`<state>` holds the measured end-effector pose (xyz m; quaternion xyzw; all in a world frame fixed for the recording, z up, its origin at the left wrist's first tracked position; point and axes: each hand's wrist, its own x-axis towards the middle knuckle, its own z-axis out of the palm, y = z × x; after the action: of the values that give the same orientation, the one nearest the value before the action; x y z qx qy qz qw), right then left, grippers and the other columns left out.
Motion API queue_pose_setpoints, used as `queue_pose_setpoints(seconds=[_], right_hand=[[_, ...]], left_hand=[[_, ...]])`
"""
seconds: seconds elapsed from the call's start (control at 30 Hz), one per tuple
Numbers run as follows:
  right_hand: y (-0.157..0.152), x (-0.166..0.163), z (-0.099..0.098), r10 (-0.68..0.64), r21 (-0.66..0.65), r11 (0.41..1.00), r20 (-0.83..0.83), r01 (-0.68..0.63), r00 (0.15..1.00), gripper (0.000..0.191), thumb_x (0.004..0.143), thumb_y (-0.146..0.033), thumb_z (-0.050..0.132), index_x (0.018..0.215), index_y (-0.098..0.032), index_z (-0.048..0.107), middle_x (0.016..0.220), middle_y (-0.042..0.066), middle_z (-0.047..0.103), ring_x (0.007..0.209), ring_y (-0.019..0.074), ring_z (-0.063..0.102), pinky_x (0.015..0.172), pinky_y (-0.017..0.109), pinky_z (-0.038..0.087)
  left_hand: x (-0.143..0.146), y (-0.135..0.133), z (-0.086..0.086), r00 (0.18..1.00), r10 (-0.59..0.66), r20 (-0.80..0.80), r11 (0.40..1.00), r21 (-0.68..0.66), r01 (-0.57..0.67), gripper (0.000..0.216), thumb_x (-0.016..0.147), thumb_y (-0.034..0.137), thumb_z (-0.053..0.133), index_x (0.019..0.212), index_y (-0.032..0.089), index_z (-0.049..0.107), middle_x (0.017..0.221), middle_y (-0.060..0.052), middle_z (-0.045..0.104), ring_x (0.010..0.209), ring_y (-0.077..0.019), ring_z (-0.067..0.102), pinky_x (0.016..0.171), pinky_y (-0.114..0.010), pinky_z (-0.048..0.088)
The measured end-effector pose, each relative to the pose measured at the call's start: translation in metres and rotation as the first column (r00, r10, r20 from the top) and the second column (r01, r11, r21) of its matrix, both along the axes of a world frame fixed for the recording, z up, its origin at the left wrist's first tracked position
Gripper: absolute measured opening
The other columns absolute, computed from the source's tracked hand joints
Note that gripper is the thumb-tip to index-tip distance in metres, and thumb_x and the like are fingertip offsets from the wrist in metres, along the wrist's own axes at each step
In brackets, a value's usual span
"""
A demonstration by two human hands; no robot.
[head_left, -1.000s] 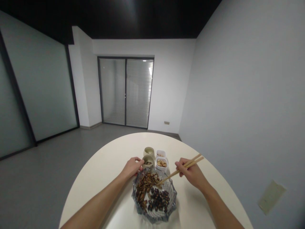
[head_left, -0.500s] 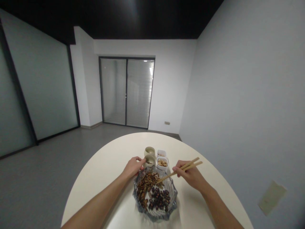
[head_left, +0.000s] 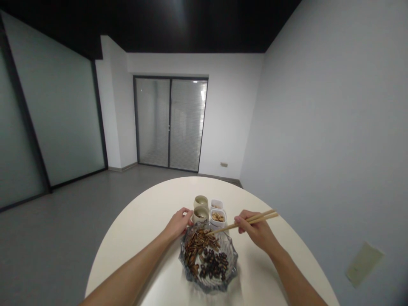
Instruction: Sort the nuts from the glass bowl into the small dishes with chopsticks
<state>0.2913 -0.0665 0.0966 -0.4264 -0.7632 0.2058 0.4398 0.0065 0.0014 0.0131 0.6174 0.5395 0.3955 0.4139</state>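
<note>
Slim pale wooden chopsticks (head_left: 245,223) are held in a narrow pinch by the right hand (head_left: 256,231), with their tips carried over the rim of a faceted clear glass bowl (head_left: 235,255) and just above a heap of long brown seeds (head_left: 198,250). A cluster of glossy dark seeds (head_left: 213,263) is lying beside that heap in the same bowl. The left hand (head_left: 178,224) is held half curled at the left side of a small round cream ceramic cup (head_left: 200,214); nothing appears gripped, though contact with the cup cannot be made out from this view. Behind the bowl are placed a second cream ceramic cup (head_left: 200,201), a small square white dish (head_left: 218,226) holding pale nuts (head_left: 218,217), and another small square white dish (head_left: 216,204). All are set on a round white table (head_left: 127,255).
</note>
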Motion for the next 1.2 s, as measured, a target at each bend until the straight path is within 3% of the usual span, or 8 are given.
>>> queue_pose_setpoints(seconds=[0.27, 0.57, 0.9, 1.2], right_hand=[[0.014, -0.017, 0.003, -0.116, 0.136, 0.981, -0.157, 0.138, 0.981, 0.041, 0.090, -0.050, 0.059, 0.063, -0.020, 0.065, 0.054, 0.002, 0.064, 0.053, 0.0164, 0.058, 0.055, 0.026, 0.045], [0.032, -0.038, -0.014, -0.126, 0.157, 0.978, -0.089, 0.138, 0.988, 0.037, 0.090, -0.046, 0.062, 0.063, -0.020, 0.065, 0.056, 0.001, 0.063, 0.054, 0.0162, 0.056, 0.053, 0.025, 0.042], [0.009, -0.026, -0.023, -0.213, 0.152, 0.954, -0.259, 0.257, 0.942, 0.043, 0.090, -0.050, 0.058, 0.059, -0.020, 0.061, 0.055, 0.001, 0.061, 0.055, 0.0167, 0.055, 0.055, 0.026, 0.043], [-0.008, -0.029, -0.029, -0.078, 0.089, 0.992, -0.158, 0.093, 0.984, 0.042, 0.088, -0.052, 0.058, 0.062, -0.019, 0.064, 0.051, 0.002, 0.061, 0.051, 0.0161, 0.055, 0.051, 0.025, 0.042]], left_hand=[[-0.002, -0.003, -0.002, 0.999, -0.009, -0.049, 1.000, 0.019, 0.010, 0.048, 0.088, 0.060, 0.045, 0.103, 0.017, 0.061, 0.076, -0.004, 0.070, 0.050, -0.0147, 0.054, 0.046, -0.024, 0.035], [-0.002, -0.006, 0.000, 0.984, 0.003, -0.180, 0.996, 0.092, 0.013, 0.042, 0.089, 0.055, 0.045, 0.100, 0.019, 0.063, 0.078, -0.004, 0.072, 0.069, -0.0207, 0.065, 0.063, -0.028, 0.043], [-0.002, -0.014, 0.005, 0.969, 0.020, -0.246, 0.993, 0.116, 0.009, 0.043, 0.089, 0.054, 0.044, 0.106, 0.019, 0.063, 0.083, -0.006, 0.074, 0.077, -0.0231, 0.068, 0.067, -0.029, 0.045], [-0.005, -0.014, 0.001, 0.955, -0.007, -0.298, 0.990, 0.131, 0.048, 0.050, 0.092, 0.052, 0.041, 0.128, 0.019, 0.049, 0.083, -0.005, 0.073, 0.074, -0.0217, 0.066, 0.066, -0.029, 0.043]])
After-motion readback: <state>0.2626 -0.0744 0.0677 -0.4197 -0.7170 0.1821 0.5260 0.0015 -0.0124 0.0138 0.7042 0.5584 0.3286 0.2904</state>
